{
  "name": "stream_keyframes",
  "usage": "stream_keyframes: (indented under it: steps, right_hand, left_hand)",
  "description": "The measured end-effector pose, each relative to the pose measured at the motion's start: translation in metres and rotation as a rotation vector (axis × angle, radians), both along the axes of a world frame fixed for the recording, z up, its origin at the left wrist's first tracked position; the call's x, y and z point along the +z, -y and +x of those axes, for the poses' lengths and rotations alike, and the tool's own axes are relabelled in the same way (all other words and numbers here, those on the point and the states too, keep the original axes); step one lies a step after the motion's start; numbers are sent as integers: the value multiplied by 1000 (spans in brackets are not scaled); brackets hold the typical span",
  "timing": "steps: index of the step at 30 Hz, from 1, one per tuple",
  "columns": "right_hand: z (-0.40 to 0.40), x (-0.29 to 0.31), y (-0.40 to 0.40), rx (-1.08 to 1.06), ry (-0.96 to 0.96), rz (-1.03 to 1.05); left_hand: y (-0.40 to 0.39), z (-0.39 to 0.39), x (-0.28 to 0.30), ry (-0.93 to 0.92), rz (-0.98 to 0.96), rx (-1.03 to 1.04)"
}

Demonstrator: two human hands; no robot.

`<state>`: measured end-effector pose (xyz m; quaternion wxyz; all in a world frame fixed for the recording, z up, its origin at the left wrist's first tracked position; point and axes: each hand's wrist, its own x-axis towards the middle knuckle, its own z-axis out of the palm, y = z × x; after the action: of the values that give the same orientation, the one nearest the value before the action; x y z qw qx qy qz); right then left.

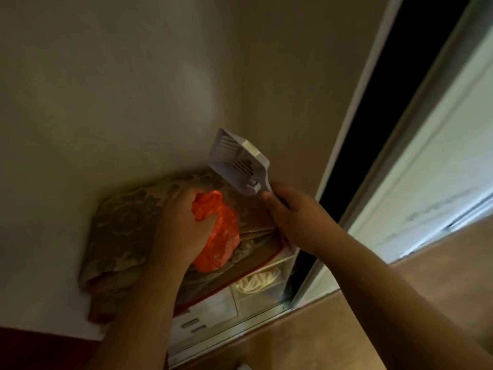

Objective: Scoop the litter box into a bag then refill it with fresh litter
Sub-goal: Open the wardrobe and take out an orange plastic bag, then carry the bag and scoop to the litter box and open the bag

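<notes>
My left hand (178,228) is closed on an orange plastic bag (218,236), which lies crumpled on a patterned brown cloth (120,225). In my right hand (290,212) I hold a white slotted litter scoop (237,161) by its handle, with the scoop head tilted up against the wall. The two hands are close together, the scoop just right of the bag. No litter box or litter shows in the head view.
The cloth covers a white plastic drawer unit (240,292) against a beige wall (120,89). A sliding door frame (344,166) with a dark gap stands to the right. Tan floor (440,263) lies at lower right, a dark red surface (40,348) at lower left.
</notes>
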<state>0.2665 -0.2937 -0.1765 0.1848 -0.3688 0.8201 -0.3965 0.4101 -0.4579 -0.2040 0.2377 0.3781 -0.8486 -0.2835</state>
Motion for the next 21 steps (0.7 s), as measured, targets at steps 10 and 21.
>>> stream_keyframes:
  steps: [10, 21]
  right_hand:
    - [20, 8, -182, -256, -63, -63]
    - [62, 17, -382, -713, 32, -37]
  left_hand:
    - [-151, -26, 28, -186, 79, -247]
    - [-327, -84, 34, -208, -51, -711]
